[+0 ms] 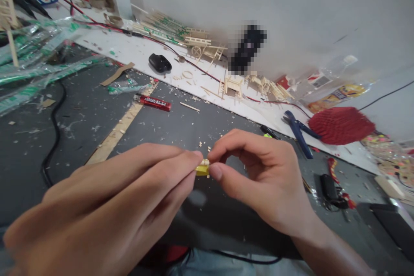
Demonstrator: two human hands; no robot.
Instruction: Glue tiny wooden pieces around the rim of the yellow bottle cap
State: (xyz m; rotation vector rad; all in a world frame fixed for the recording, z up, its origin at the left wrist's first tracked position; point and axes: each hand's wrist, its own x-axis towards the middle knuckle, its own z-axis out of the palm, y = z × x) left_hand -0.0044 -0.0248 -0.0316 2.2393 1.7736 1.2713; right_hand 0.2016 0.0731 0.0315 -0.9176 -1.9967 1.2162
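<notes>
Left hand point(119, 205): fingertips clamped on yellow piece point(202, 170).
Right hand point(263, 181): thumb and forefinger at its right end; cannot tell whether gripping.
Yellow piece: between hands, above grey tabletop point(171, 129).
Red lighter point(157, 103): beyond.

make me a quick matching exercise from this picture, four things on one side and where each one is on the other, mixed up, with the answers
Things
1. yellow piece
2. red lighter
3. blue pliers
4. black case

Places
A. on the white board
B. at the fingertips, between the left hand and the right hand
C. next to the red bundle
D. on the grey tabletop, by the pale strip

Right pairs: 1-B, 2-D, 3-C, 4-A
</notes>
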